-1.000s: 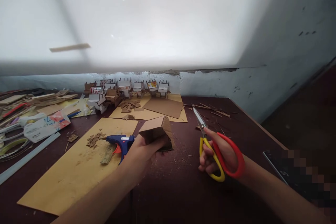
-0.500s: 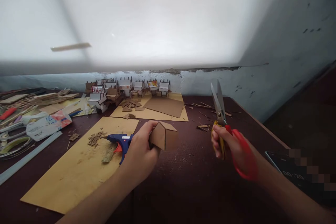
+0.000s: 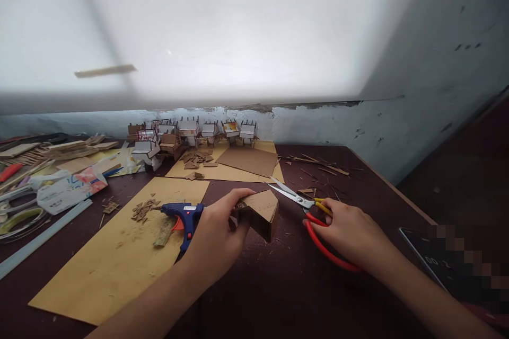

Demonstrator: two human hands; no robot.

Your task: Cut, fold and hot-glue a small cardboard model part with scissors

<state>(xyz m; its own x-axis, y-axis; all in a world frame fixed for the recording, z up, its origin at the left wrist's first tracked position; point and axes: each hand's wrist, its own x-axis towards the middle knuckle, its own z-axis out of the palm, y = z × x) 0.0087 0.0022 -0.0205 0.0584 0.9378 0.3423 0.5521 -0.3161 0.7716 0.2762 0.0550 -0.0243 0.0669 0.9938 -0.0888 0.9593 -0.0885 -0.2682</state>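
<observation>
Swung round since half a second ago, the long-bladed steel scissors with red and yellow handles point(image 3: 301, 201) now point leftward instead of up and away, and the folded, box-like brown cardboard piece point(image 3: 261, 206) has been turned so its broad face looks upward. The left hand point(image 3: 220, 230) pinches that piece by its left end, thumb below and fingers over the far side; the right hand point(image 3: 352, 228) is curled around the handles, the blades slightly parted. The piece lies between the hands, over the dark maroon tabletop point(image 3: 254, 296), its long axis running from the left fingers rightward and toward the wearer. The scissors' long axis slants left and away, tips just beside the piece's far right corner; whether they touch, I cannot tell. The left hand is much nearer the piece.
</observation>
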